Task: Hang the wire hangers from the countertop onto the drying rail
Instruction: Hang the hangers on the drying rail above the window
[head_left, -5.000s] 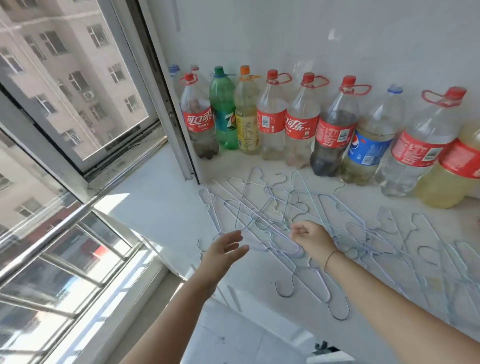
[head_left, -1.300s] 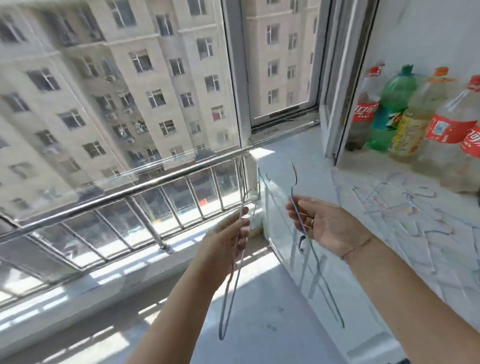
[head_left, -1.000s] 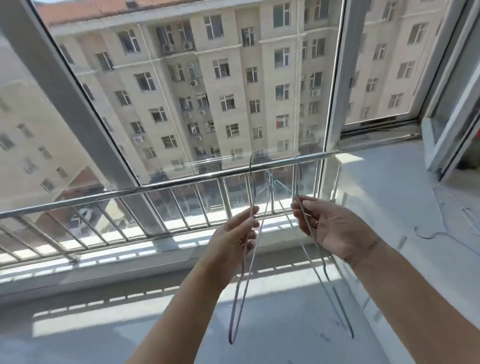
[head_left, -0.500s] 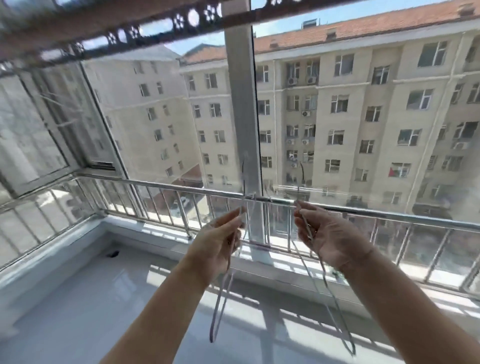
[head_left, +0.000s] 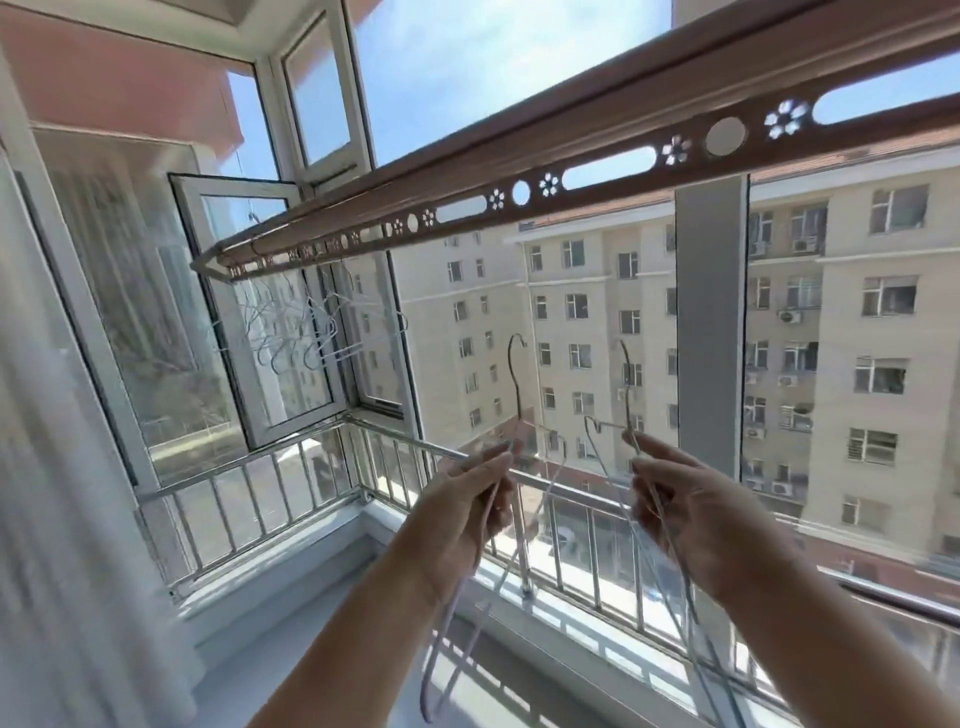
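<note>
Left hand (head_left: 470, 501): we pinch a hanger (head_left: 518, 395), hook up.
Right hand (head_left: 691, 512): we pinch a second hanger (head_left: 628, 389), hook up.
Rail (head_left: 587, 150): above us.
Hung hangers (head_left: 311, 338): far left.

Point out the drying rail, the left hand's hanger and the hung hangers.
drying rail (head_left: 571, 139): head view, solid upper beam.
left hand's hanger (head_left: 515, 384): head view, hook shank.
hung hangers (head_left: 311, 338): head view, cluster middle.

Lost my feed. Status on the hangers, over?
Left grip pinching a wire hanger, right grip holding a second hanger. Both hooks up, below the drying rail, not yet on. Other hangers hang at its far end. Path up looks free.
</note>
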